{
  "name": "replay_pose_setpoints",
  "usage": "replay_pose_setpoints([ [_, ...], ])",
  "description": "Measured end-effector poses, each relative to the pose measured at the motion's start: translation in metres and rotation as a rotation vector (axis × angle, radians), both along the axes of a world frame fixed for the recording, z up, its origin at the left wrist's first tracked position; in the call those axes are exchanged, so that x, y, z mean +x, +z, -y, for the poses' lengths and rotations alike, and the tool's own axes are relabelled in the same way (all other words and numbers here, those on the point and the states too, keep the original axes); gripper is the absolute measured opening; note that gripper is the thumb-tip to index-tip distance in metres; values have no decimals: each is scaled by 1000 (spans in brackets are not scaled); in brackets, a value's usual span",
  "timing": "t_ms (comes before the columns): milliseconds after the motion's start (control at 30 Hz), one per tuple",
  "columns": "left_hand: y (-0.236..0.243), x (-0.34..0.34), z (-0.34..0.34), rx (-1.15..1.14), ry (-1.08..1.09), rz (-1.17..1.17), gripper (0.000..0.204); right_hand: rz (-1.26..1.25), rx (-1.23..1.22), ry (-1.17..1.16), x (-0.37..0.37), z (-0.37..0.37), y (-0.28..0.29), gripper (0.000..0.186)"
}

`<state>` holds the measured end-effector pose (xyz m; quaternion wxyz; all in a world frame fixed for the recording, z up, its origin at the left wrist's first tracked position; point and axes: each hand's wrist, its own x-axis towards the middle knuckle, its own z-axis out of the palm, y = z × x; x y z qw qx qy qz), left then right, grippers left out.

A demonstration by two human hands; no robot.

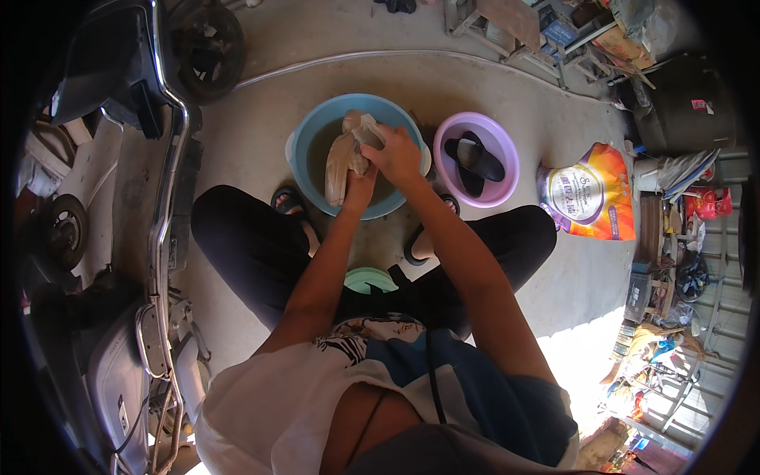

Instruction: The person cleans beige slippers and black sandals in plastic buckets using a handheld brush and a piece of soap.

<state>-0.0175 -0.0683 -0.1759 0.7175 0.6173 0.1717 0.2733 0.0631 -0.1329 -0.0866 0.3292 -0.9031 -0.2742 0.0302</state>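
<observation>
A person leans over a blue basin [301, 162], a beige item (shoe or bunched cloth, hard to tell) [339, 170] held above its middle, in the head view. The right hand [396, 152] is half curled, thumb and fingers pinching the item's upper edge; the left hand [361, 184] closes around its lower side, fingertips partly hidden. The step appears to be hand-washing; the next move likely calls for a firm grip and a turn or rub within the basin's rim. Just right of the basin, a purple tub [513, 170] holding dark slippers [480, 165] limits elbow room. Floor [249, 146] opens beyond the basin and to its left, short of a chrome bar [162, 237]; the person's feet flank its near edge.
</observation>
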Motion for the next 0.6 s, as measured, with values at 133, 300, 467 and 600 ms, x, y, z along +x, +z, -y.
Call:
replay_pose_setpoints([
  [133,-17,0,-8,-156,-49,18,39,-111,8,-23,-9,3,-6,54],
  [300,-33,-2,-2,-324,-93,83,43,-43,61,-78,-40,7,2,56],
  [467,-2,-1,7,172,-99,11,38,16,-33,-205,2,-5,-11,54],
  [600,-22,3,-7,78,-151,12,42,-145,1,-58,-5,7,-4,58],
])
